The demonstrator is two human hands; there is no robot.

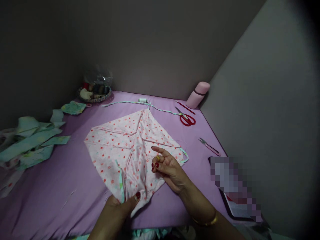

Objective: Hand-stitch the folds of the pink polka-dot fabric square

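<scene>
A pink fabric piece (125,143) with small red and green dots lies spread in a diamond shape on the purple cloth-covered surface (62,186). Stitched seams cross it and a mint-green trim runs along its edges. My left hand (120,208) pinches the near corner of the fabric, thumb on top. My right hand (167,168) rests palm up on the fabric's right side, index finger stretched out and the other fingers curled, with a yellow thimble on one finger. Whether it holds a needle or thread I cannot tell.
Red-handled scissors (186,118) and a red pen (185,107) lie at the back right beside a pink bottle (198,94). Small snips (208,146) lie to the right. A white thread spool (142,100), a basket of sewing supplies (95,91) and mint fabric scraps (30,140) sit at the back and left.
</scene>
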